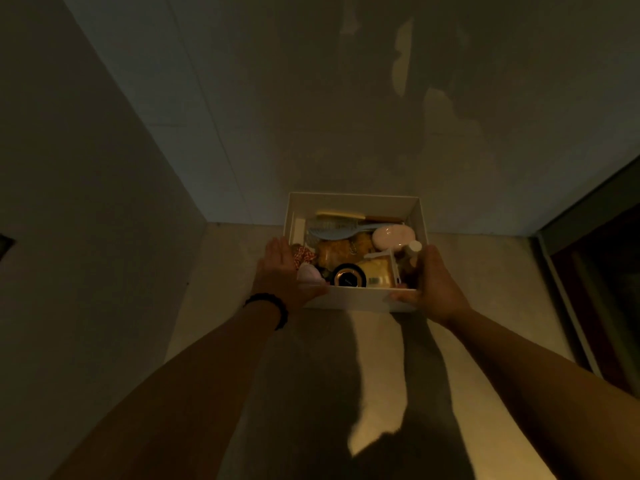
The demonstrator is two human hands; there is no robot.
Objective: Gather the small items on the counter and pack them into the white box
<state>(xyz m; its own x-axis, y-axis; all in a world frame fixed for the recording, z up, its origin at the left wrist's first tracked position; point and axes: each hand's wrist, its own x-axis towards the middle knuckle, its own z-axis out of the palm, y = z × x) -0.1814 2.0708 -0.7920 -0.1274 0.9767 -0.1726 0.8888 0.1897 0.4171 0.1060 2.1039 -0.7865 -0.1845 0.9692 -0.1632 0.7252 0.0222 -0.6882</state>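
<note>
While our left hand (282, 271) lies flat with straight fingers against the left wall of the white box (353, 204), our right hand (431, 284) curls round its right near corner, thumb on the front wall. We see two hands, one box and one black bracelet (275, 308) on the left wrist. Between the hands, inside the box, sit one black round compact (349, 276), one pale pink oval case (393, 236), one light blue comb (337, 231), one small bottle (412, 249) by the right wall, and a red checked scrunchie (304, 254) by the left wall. Under the box lies the pale counter (221, 271); behind it rises a tiled wall (311, 116). Arm shadows fall before the box.
</note>
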